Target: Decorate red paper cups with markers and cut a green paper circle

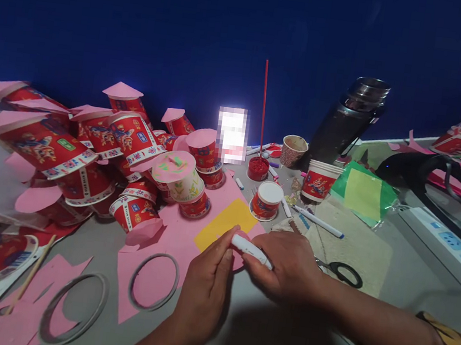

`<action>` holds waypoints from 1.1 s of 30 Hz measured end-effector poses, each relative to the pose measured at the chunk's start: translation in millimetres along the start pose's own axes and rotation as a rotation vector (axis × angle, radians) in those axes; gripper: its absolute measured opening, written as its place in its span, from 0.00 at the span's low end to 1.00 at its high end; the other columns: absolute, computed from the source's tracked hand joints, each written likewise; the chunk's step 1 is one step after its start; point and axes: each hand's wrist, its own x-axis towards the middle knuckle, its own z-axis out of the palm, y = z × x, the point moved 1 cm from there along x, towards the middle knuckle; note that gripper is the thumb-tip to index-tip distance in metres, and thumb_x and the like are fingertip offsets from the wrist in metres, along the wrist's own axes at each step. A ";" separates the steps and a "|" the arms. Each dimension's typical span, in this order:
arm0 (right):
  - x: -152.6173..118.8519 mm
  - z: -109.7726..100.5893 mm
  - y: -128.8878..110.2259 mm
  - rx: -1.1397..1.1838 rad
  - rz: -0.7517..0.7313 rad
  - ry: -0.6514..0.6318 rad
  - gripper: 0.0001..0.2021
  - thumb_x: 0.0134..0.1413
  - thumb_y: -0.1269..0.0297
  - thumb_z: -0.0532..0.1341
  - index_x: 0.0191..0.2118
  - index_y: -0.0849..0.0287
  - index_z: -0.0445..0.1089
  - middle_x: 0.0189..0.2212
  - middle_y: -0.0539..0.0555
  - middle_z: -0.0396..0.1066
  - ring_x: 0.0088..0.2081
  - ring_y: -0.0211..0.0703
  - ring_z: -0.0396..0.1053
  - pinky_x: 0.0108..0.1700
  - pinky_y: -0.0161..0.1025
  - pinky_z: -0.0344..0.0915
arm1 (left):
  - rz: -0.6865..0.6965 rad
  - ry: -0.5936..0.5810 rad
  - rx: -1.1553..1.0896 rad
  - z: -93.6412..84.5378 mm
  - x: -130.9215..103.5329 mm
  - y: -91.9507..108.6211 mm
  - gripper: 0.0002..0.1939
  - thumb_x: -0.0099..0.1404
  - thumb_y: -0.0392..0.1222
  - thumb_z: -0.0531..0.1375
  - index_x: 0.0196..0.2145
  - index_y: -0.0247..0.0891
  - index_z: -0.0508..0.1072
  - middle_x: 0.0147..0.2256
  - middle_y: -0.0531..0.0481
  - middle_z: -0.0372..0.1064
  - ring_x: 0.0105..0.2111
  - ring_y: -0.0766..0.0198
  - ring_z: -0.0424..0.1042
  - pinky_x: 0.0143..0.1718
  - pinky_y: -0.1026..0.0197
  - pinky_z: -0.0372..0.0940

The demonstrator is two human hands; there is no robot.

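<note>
A white marker (252,252) lies slantwise between my two hands at the centre. My right hand (286,263) is closed around its right-hand end. My left hand (211,276) has its fingers pressed together at the marker's left end, where a pink paper piece (238,261) shows partly between and beneath the hands. What the left fingertips grip exactly is partly hidden. Just beyond the hands are a yellow paper (219,224) on a pink sheet (132,286) and an upturned red cup (267,200) with a white base on top.
Red cups (49,142) with pink paper tops are piled at the left. Two grey rings (75,307) lie front left. Black-handled scissors (346,274), a blue-capped marker (319,221), a dark flask (346,119) and a white power strip (443,249) are at the right.
</note>
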 end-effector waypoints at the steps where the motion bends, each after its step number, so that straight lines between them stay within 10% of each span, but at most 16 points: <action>1: 0.2 0.1 0.5 -0.006 0.005 0.003 0.23 0.79 0.54 0.52 0.36 0.58 0.76 0.22 0.50 0.76 0.23 0.42 0.70 0.32 0.42 0.53 | -0.001 0.008 -0.008 0.0 -0.4 0.5 0.26 0.78 0.54 0.54 0.64 0.41 0.78 0.64 0.42 0.75 0.68 0.49 0.71 0.70 0.47 0.64; 33: 1.4 -1.8 12.3 -0.044 -0.128 -0.075 0.17 0.78 0.56 0.55 0.43 0.58 0.78 0.27 0.53 0.77 0.30 0.44 0.69 0.34 0.43 0.52 | -0.215 -0.049 -0.282 -12.4 3.5 13.4 0.31 0.69 0.60 0.65 0.63 0.43 0.78 0.62 0.40 0.77 0.67 0.43 0.71 0.69 0.40 0.65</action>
